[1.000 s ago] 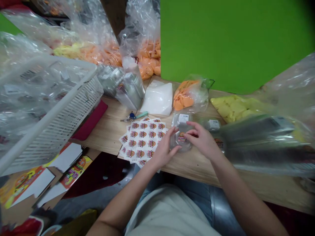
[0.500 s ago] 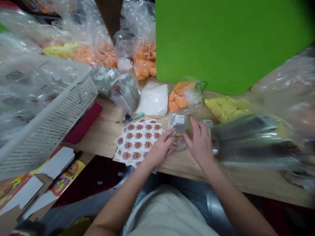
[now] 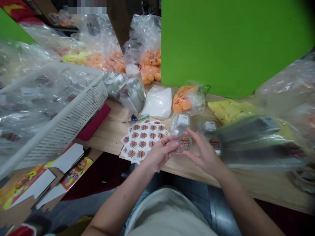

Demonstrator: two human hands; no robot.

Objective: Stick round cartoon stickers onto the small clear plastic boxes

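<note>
While the left hand (image 3: 161, 152) and right hand (image 3: 205, 154) bracket a small clear plastic pack (image 3: 183, 136) near the front edge of the wooden desk (image 3: 103, 131), the pack stands between them, carrying a round cartoon-burger sticker and a small white label. The left fingers (image 3: 172, 142) lie together, their tips at its left side; the right fingers (image 3: 194, 139) are slightly spread, reaching its right side. Whether they grip it, I cannot tell.

Just left of the left hand lie overlapping sheets of burger stickers (image 3: 142, 141), their small lettering unreadable. A second clear pack (image 3: 211, 136) with a white label and burger sticker sits just right of the right hand, partly behind a blurred clear plastic bag (image 3: 258, 141). Farther back are a set of keys with a teal tag (image 3: 135, 118), a white bag (image 3: 157, 102), and a bag of orange pieces (image 3: 187, 100). A white plastic crate (image 3: 66, 111) full of clear bags sits at left, beside a red folder (image 3: 94, 118). Below it, printed cards (image 3: 73, 173) show a cartoon mascot.
</note>
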